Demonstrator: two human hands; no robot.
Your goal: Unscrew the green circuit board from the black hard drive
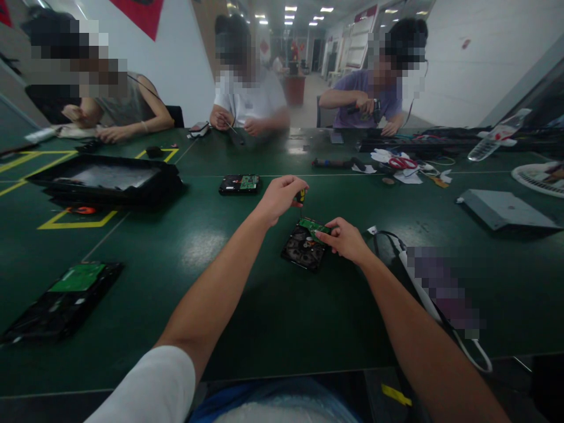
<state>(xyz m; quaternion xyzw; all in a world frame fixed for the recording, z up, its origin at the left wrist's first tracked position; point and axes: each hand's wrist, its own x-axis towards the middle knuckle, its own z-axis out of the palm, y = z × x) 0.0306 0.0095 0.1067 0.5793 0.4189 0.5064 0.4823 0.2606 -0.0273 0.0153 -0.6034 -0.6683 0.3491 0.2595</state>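
Note:
My left hand (pixel 284 197) is closed around the black and yellow handle of a screwdriver (pixel 301 197). Its thin shaft points down at the far edge of a green circuit board (pixel 312 225) on a hard drive (pixel 304 249). Whether the tip sits in a screw is too small to tell. With thumb and fingers, my right hand (pixel 346 239) grips the right side of this hard drive, the thumb resting on the board. The drive lies board side up on the green table. Beyond my left hand lies another hard drive (pixel 240 184).
A black device with a green board (pixel 77 277) lies front left, behind it black trays (pixel 110 179). On the right are a power strip (pixel 423 282), a grey metal box (pixel 506 210), a plastic bottle (pixel 497 135) and red scissors (pixel 402 163). Several people sit across the table.

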